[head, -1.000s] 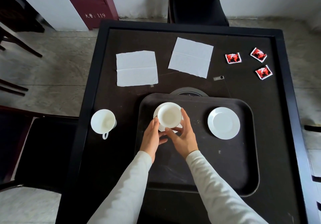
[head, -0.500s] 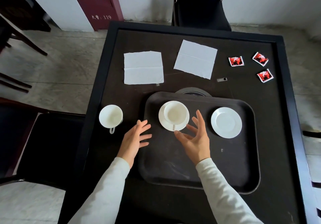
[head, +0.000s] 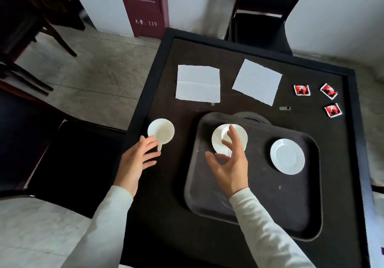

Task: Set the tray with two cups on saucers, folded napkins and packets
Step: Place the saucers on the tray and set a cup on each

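Note:
A dark tray lies on the black table. On its left part a white cup stands on a saucer; my right hand hovers open in front of it and hides part of it. An empty white saucer sits on the tray's right part. A second white cup stands on the table left of the tray, handle toward me. My left hand is open, fingertips at that handle. Two white napkins lie flat beyond the tray. Three red packets lie at the far right.
A black round disc peeks out behind the tray's far edge. A small grey tab lies near the packets. A dark chair stands beyond the table and a black seat to its left. A maroon cabinet stands against the wall.
Both hands let go of the cup on the saucer. My left hand moved left to the second cup's handle. My right hand drew back and stays open. The view shifted left.

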